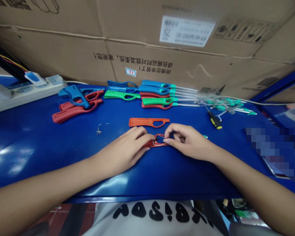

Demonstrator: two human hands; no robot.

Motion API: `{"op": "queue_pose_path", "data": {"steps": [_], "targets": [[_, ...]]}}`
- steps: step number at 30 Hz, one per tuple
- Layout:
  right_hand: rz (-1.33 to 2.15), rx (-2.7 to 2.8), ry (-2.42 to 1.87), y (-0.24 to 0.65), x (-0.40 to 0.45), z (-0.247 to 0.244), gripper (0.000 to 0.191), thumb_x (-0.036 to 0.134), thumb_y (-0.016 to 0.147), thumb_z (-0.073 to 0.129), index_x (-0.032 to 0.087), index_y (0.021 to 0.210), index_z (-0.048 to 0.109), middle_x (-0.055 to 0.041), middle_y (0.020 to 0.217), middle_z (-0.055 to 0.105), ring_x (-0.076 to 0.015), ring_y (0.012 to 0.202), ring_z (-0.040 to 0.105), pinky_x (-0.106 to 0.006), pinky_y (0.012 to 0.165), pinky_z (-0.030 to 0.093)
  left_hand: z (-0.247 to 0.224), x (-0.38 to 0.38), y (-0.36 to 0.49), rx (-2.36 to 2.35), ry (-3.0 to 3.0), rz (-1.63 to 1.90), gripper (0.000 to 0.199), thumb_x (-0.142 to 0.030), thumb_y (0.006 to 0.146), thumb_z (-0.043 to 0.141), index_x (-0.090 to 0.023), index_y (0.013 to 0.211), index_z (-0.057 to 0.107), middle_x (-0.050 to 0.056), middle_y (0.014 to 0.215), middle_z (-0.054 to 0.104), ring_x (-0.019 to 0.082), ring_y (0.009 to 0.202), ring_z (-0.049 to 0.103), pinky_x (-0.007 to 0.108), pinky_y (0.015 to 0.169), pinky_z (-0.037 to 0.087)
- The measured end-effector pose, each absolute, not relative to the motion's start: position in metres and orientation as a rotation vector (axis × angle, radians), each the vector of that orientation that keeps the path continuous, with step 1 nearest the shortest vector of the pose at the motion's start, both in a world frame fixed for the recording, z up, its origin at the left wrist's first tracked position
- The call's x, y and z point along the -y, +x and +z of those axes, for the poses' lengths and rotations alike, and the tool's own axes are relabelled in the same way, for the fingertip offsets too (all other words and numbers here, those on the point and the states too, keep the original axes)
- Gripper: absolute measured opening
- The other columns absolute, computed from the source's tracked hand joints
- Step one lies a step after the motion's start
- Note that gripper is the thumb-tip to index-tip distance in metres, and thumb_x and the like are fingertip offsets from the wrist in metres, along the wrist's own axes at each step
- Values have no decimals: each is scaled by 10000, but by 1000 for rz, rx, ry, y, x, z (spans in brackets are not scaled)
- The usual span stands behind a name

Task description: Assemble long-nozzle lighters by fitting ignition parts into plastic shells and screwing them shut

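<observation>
Left hand (121, 149), right hand (189, 141) — red lighter casing (159, 144)

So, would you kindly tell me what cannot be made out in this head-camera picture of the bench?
All in the head view:
- The middle of the red plastic shell: hidden by the left hand and right hand.
- Whatever lies at the bench's right: hidden under a pixelated patch.
- The small metal pins: too small to tell their kind.
- The power strip: one end cut off by the left edge.
</observation>
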State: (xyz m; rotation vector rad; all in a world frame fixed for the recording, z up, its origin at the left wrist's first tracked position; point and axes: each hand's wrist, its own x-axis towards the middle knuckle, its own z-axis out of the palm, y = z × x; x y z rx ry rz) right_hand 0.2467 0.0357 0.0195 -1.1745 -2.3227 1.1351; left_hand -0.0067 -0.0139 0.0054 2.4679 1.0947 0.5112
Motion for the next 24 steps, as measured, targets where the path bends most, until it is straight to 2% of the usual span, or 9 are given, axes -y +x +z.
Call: {"op": "queue_pose_path", "data": {"steps": [2,5,9,13,24], "targets": [[1278,2230,-1199,249,-38,19,143,358,941,604,218,943,578,109,544,321,-84,472,282,-223,464,233,7,14,-7,-1092,2468,504,262,-230,1036,463,-214,1266,587,89,1159,564,221,1054,564,387,937,513],[1371,2191,-1138,250,-40,20,118,320,941,595,212,962,553,100,597,361,-78,491,301,-215,466,252,9,13,-8,-1096,2497,474,267,-232,1039,452,-220,1258,605,94,1170,570,229,1069,564,392,933,516],[1156,2395,-1045,251,-38,21,57,200,917,594,207,969,616,56,702,489,-82,562,397,-213,524,337,8,14,-9,-1062,2557,492,279,-232,1046,439,-221,1240,639,99,1166,575,233,1077,558,393,932,513],[912,2567,-907,252,-35,22,121,127,901,580,200,948,664,2,914,611,-82,655,478,-221,609,395,6,14,-8,-1052,2574,497,283,-232,1049,436,-217,1228,654,99,1157,582,233,1085,552,392,939,506],[737,2667,-820,253,-34,25,170,129,928,548,195,1001,686,-28,950,654,-107,711,562,-242,647,423,6,14,-9,-1043,2601,515,276,-210,1041,459,-202,1215,673,95,1169,619,234,1072,571,399,924,519]]}}
